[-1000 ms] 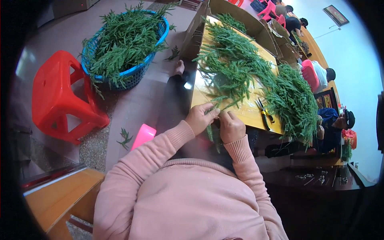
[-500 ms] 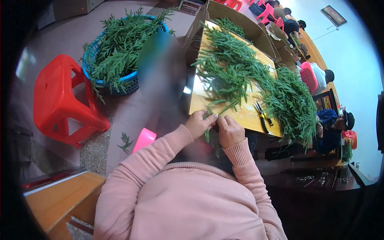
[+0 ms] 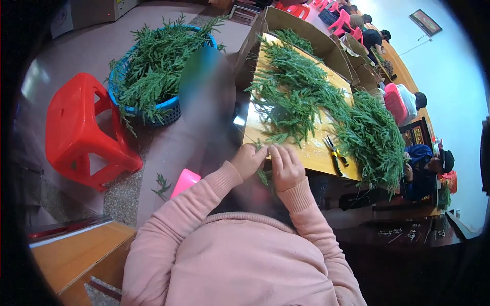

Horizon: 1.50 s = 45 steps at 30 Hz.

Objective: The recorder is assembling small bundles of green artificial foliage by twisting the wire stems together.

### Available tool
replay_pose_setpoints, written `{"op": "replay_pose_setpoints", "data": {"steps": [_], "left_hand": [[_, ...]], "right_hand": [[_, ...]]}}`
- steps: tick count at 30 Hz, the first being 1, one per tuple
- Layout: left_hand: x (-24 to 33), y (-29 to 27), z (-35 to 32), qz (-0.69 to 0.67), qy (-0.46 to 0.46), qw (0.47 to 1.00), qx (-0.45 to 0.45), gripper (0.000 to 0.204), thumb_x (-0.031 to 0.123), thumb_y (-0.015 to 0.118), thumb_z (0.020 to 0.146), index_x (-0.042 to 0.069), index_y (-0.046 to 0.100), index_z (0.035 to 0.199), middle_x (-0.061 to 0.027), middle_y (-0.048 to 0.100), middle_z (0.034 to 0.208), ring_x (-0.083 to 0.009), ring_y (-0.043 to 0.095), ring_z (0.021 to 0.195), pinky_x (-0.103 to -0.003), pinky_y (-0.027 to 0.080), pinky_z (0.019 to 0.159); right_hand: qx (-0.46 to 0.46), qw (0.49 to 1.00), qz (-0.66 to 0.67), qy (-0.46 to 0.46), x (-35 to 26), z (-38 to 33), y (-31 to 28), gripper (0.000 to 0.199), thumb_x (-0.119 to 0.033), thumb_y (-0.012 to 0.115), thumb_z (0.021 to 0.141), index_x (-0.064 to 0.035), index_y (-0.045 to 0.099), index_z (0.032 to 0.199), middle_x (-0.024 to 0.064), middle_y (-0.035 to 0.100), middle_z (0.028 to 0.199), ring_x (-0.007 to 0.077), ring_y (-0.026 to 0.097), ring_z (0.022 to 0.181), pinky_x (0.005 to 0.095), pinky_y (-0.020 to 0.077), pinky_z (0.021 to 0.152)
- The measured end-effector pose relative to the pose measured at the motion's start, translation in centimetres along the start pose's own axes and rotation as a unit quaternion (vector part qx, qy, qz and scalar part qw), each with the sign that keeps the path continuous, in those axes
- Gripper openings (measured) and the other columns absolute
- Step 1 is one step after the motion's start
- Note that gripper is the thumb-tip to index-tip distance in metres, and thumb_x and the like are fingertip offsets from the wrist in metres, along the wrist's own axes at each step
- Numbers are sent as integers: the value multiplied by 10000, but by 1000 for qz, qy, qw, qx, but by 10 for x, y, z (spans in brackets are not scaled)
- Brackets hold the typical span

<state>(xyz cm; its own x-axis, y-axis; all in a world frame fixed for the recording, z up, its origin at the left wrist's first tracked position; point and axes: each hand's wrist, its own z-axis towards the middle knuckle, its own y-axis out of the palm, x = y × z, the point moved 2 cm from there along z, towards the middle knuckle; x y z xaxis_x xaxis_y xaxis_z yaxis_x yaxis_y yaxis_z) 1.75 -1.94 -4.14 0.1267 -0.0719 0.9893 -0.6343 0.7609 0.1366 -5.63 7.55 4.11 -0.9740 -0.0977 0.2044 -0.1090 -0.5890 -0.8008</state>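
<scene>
My left hand [image 3: 249, 161] is closed in a pinch on a small green artificial sprig [image 3: 262, 177], whose leafy end hangs below the fingers. Against its fingertips, the fingers of my right hand [image 3: 288, 169] are closed at the same sprig; the stem between them is mostly hidden. Both hands are at the near edge of a yellow tabletop [image 3: 309, 158]. Just beyond them lies a heap of green sprigs [image 3: 293, 97]. Pliers with yellow and black handles [image 3: 335, 157] rest to the right of my hands. A second green bundle [image 3: 371, 140] droops over the table's right side.
On the left are a blue basket [image 3: 171, 104] full of greenery and a red stool [image 3: 76, 127]. A pink object [image 3: 186, 181] and a loose sprig [image 3: 162, 185] lie lower left. Cardboard boxes [image 3: 306, 33] border the table's far side. A person in blue [image 3: 421, 158] sits at the right.
My right hand has turned, its fingers now reaching across to the left fingertips. Both hands stay close together, and the small sprig still hangs below them.
</scene>
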Motion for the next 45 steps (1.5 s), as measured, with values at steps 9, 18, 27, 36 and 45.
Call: {"op": "replay_pose_setpoints", "data": {"steps": [9,18,27,36,45], "left_hand": [[2,2,-6,99,47,993,-44,312,265,502,914,34,571,716,-3,521,562,-86,485,515,-259,394,495],[41,10,-18,-241,-32,923,-300,354,334,507,924,52,583,724,6,554,620,-75,478,538,-246,384,497],[15,13,-4,-274,-143,933,-186,375,318,521,914,92,483,617,-3,472,552,-72,417,500,-215,338,484],[1,24,-4,-293,-169,925,-173,390,338,490,920,91,488,618,9,447,539,-78,402,495,-213,328,483],[3,32,-2,-334,-189,907,-172,375,334,488,920,86,499,639,7,463,555,-79,399,504,-217,334,492]], "right_hand": [[-63,970,176,154,3,-24,-1,143,10,585,773,-27,510,889,142,561,790,266,585,689,333,495,660],[-105,856,380,335,10,-26,-19,147,43,602,751,-32,497,820,116,594,792,217,614,713,315,502,627],[-75,957,222,168,2,-11,-26,187,51,609,715,-14,555,882,141,608,819,258,615,724,335,503,649],[-76,991,97,57,9,-20,-24,199,14,613,734,-8,583,930,150,609,823,305,612,711,342,500,617],[-6,974,145,176,9,-22,-17,152,-20,662,752,-4,596,889,141,611,737,288,613,639,319,495,575]]}}
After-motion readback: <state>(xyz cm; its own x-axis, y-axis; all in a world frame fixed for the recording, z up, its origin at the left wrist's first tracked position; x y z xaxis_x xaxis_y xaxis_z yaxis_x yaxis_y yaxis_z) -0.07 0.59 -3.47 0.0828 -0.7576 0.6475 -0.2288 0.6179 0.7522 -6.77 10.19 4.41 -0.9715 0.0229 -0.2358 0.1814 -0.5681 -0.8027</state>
